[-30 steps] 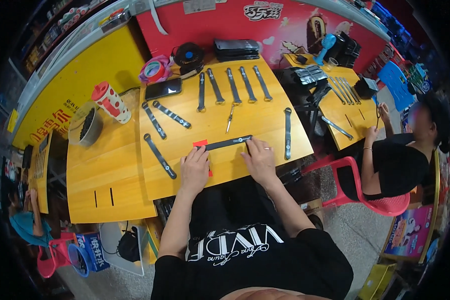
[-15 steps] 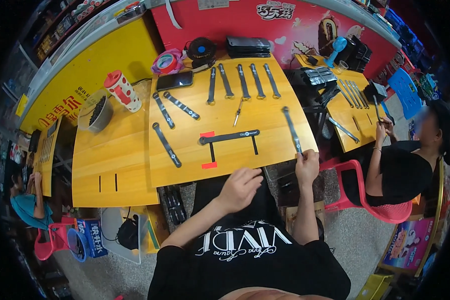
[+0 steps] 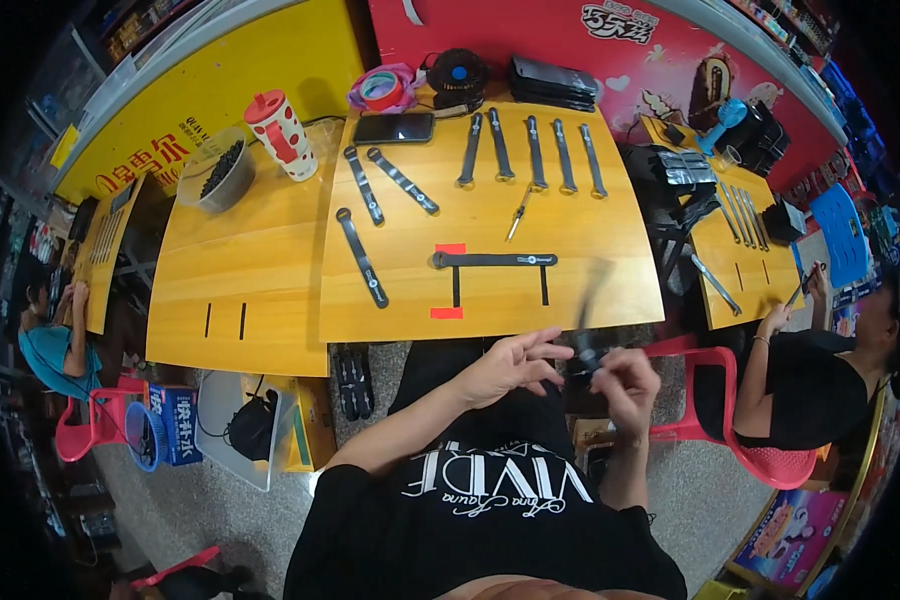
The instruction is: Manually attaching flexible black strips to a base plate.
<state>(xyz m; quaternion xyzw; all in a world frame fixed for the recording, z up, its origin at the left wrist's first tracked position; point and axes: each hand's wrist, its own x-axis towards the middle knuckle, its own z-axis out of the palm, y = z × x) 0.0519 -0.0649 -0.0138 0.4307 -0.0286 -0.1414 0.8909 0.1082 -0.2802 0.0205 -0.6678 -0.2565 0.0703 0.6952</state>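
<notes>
My right hand (image 3: 625, 390), in front of the table's edge, pinches the lower end of a dark strap (image 3: 592, 300) that stands up from it, smeared by motion. Beside it on the left is my left hand (image 3: 515, 368), its fingers spread and their tips close to the strap; I see nothing held in it. Ahead on the table, a dark strap with a rounded end (image 3: 495, 260) lies crosswise by red tape pieces (image 3: 448, 313) and black line marks (image 3: 545, 288). Several similar straps (image 3: 535, 150) form a row farther back, and three more lie at the left.
A slim pointed tool (image 3: 517, 217) lies mid-table. Behind are a phone (image 3: 394, 128), a fan (image 3: 457, 75) and stacked black pouches (image 3: 553, 82). Left stand a dotted cup (image 3: 282, 137) and a bowl of black pieces (image 3: 205, 190). Co-workers sit at both sides; a pink chair (image 3: 715, 400) is close right.
My right hand has drawn the strap back toward me, off the tabletop. My left hand has moved right toward it and spread its fingers. The whole view has shifted a little.
</notes>
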